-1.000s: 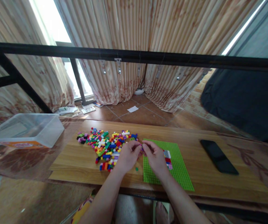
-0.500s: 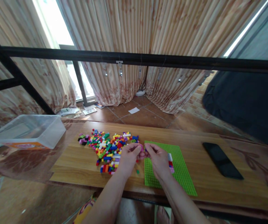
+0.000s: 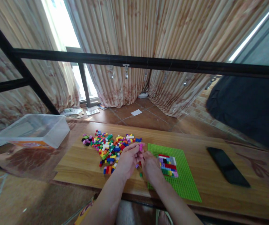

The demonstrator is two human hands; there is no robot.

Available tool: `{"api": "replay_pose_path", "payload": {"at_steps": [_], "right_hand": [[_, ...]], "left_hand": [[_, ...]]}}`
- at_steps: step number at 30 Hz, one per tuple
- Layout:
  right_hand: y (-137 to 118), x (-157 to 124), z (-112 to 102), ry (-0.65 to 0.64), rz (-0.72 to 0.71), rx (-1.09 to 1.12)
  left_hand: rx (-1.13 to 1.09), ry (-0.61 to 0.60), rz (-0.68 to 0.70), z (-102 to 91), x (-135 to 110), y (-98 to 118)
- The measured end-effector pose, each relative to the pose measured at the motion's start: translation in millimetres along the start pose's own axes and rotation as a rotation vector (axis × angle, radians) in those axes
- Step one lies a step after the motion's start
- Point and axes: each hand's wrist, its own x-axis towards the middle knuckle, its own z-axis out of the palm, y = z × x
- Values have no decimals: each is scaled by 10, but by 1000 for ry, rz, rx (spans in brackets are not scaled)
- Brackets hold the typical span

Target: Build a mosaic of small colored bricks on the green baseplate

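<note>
My left hand and my right hand meet at the left edge of a green baseplate, fingers pinched together. A small pink brick shows at my left fingertips. What my right fingers hold is hidden. A patch of mixed-colour bricks is built on the baseplate just right of my right hand. A heap of loose coloured bricks lies on the wooden board to the left of my hands.
A clear plastic tub stands at the far left. A black phone lies on the board's right side. A black metal rail crosses above the table. Curtains and tiled floor lie beyond.
My right hand has drawn left off the baseplate, uncovering the built patch of bricks. Both hands stay pinched together near the plate's left edge. The camera has shifted slightly.
</note>
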Motion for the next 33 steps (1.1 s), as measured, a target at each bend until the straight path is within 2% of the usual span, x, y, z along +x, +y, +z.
{"api": "replay_pose_path", "payload": {"at_steps": [7,14,21,29,33], "right_hand": [[-17,7,-98,-6,-30,177],[25,-31,-379,207,64,269],[1,-179,-582,94,-28,362],[188,-365,-820,29,75,375],[434,-428,-1036,24,120,336]], "left_hand": [[86,59,25,1,13,-48],[221,141,48,39,47,-103],[425,-35,-38,70,12,-81],[578,-207,-62,188,-6,-265],[602,-216,-91,258,19,-359]]}}
